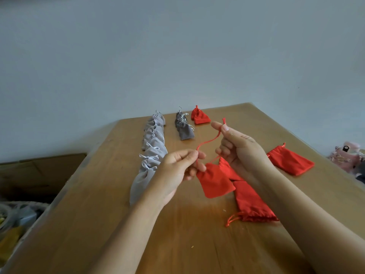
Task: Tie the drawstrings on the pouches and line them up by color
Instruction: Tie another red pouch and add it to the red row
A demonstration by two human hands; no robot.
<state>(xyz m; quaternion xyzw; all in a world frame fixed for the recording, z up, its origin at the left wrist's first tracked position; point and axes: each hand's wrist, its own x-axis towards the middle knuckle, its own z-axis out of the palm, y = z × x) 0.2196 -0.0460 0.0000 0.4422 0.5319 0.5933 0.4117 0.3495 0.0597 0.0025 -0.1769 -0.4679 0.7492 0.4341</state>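
Head view: pinching red cord (209, 142) of red pouch (215, 182) in fingertips of left hand (177, 167), cord's knotted end between thumb and forefinger of right hand (237, 147), pouch hanging under both hands over table (110, 204). Beyond, lined up in rows: light grey pouches (153, 151), dark grey pouches (184, 128), tied red pouches (199, 116). Near right forearm, flat on table: loose red pouches (253, 204).

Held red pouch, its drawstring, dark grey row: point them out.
held red pouch (216, 181): head view, middle of its body.
drawstring (210, 140): head view, middle of the raised span.
dark grey row (185, 132): head view, nearest pouch's body.
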